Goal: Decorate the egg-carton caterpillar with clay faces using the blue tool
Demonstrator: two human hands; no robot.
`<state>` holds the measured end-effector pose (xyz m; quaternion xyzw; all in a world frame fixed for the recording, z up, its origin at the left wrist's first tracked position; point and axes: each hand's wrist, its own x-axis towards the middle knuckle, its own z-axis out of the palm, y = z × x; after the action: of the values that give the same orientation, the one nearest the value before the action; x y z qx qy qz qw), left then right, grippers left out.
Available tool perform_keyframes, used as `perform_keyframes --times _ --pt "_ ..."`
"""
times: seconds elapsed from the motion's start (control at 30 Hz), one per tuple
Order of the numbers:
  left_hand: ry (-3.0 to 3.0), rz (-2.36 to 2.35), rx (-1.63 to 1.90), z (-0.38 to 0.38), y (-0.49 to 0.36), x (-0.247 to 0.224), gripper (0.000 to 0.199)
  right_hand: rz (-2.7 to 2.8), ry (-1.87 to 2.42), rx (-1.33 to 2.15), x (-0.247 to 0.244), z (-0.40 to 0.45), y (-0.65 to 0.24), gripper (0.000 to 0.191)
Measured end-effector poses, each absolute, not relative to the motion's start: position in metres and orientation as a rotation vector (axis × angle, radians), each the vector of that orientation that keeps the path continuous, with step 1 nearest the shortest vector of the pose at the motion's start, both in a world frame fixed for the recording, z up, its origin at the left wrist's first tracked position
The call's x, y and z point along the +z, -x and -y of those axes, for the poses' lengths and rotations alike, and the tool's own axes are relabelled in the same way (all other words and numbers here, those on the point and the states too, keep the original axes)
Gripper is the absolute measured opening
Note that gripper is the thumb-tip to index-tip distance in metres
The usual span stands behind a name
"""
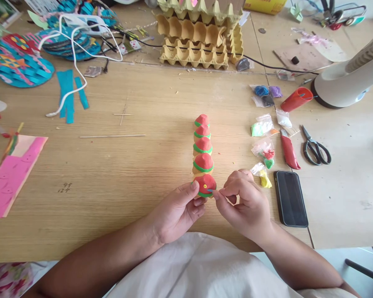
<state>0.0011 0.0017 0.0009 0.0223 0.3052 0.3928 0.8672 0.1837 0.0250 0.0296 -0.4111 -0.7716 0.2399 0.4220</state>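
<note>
A strip of egg carton cups [203, 145] runs away from me, each cup topped with red clay and ringed with green. My left hand [180, 211] is closed on its near end, thumb against the side of the nearest cup. That cup carries a small yellow clay ring [205, 186]. My right hand [245, 203] pinches a thin bluish pointed stick [210, 191], whose tip touches the red clay just below the ring. Part of the stick is hidden by the fingers.
Right of my hands lie a phone [291, 199], scissors [317, 148], a red utility knife [289, 151] and bagged clay [262, 124]. Egg cartons [194, 54] stand at the back. Blue paper strips [66, 93], a wooden skewer [112, 136] and a pink card [14, 182] are leftward.
</note>
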Motion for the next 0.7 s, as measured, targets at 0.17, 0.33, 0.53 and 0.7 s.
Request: perform_keyframes --times 0.17,0.33,0.53,0.7 --pt "-0.025 -0.636 0.825 -0.0025 -0.0019 0.0004 0.031 1.945 0.989 0.609 0.0298 -0.0239 -0.1848 0.028" --pt "-0.032 -0.644 0.824 -0.0022 -0.0022 0.0008 0.031 1.968 0.993 0.564 0.0295 -0.0235 -0.1847 0.029" --pt "-0.046 -0.636 0.823 -0.0015 -0.0016 0.0013 0.03 1.982 0.974 0.561 0.0301 -0.0232 -0.1848 0.028" --pt "-0.035 -0.627 0.818 -0.0005 -0.0018 0.0002 0.028 1.987 1.005 0.509 0.0297 -0.0241 -0.1843 0.029"
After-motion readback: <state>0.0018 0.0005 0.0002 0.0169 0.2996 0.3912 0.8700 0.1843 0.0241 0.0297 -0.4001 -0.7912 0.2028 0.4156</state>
